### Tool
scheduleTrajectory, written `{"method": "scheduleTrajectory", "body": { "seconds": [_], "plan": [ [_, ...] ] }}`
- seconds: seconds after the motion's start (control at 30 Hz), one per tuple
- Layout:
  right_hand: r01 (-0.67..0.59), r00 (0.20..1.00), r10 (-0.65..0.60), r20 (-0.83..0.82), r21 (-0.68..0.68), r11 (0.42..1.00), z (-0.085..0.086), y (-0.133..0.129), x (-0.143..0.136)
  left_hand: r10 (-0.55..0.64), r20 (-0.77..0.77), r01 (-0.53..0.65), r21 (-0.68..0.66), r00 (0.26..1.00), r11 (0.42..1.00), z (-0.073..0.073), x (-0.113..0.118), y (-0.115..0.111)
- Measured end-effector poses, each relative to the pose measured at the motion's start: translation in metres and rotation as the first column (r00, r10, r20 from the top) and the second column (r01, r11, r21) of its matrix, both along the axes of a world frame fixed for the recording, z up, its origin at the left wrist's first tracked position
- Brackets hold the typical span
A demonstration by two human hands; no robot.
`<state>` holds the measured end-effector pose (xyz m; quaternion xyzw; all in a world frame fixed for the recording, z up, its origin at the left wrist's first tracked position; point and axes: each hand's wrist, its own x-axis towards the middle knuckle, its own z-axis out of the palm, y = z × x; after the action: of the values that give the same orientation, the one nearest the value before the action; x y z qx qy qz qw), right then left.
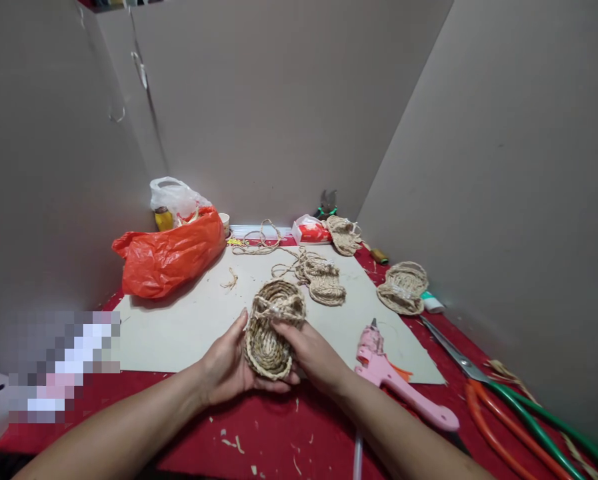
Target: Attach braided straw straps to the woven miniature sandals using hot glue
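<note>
A small woven straw slipper [269, 348] is held up between my two hands, its sole tilted toward me and its braided strap across the upper part. My left hand [229, 365] cups it from the left and below, fingers running underneath. My right hand [313, 352] grips the right edge, with the thumb on the inside near the strap. Behind it on the pale board lies another straw piece [323, 279] with loose cord attached. To the right of my right forearm rests a pink glue gun [403, 390], nozzle pointing away from me.
Large scissors [471, 370] with green and orange handles lie at right. Beyond them sits a woven slipper [403, 287]. Farther back are another straw piece [345, 235], a red-and-white packet [313, 230] and pliers [327, 203]. An orange plastic bag [171, 260] stands at left. Walls enclose the table.
</note>
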<state>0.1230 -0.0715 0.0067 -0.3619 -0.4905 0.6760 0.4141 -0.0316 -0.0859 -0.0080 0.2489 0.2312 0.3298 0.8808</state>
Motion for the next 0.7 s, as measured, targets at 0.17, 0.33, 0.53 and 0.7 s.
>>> {"method": "scheduleTrajectory", "body": {
  "seconds": [0.17, 0.33, 0.53, 0.7],
  "plan": [
    [-0.09, 0.994, 0.085, 0.066, 0.073, 0.993, 0.004, -0.002, -0.002, -0.029, 0.061, 0.031, -0.036, 0.998, 0.999, 0.006, 0.001, -0.002],
    [-0.143, 0.989, 0.14, 0.036, 0.101, 0.985, 0.01, 0.0, 0.004, 0.09, 0.016, -0.09, -0.017, 0.996, 0.996, 0.015, -0.002, 0.0],
    [0.084, 0.982, -0.133, 0.133, 0.322, 0.943, 0.009, 0.003, 0.008, 0.261, -0.007, -0.258, 0.115, 0.965, 0.959, 0.029, -0.012, 0.005],
    [0.188, 0.903, -0.385, 0.189, 0.633, 0.751, 0.001, -0.005, 0.005, 0.359, -0.052, -0.351, 0.118, 0.932, 0.929, 0.028, -0.013, 0.006]
  ]
}}
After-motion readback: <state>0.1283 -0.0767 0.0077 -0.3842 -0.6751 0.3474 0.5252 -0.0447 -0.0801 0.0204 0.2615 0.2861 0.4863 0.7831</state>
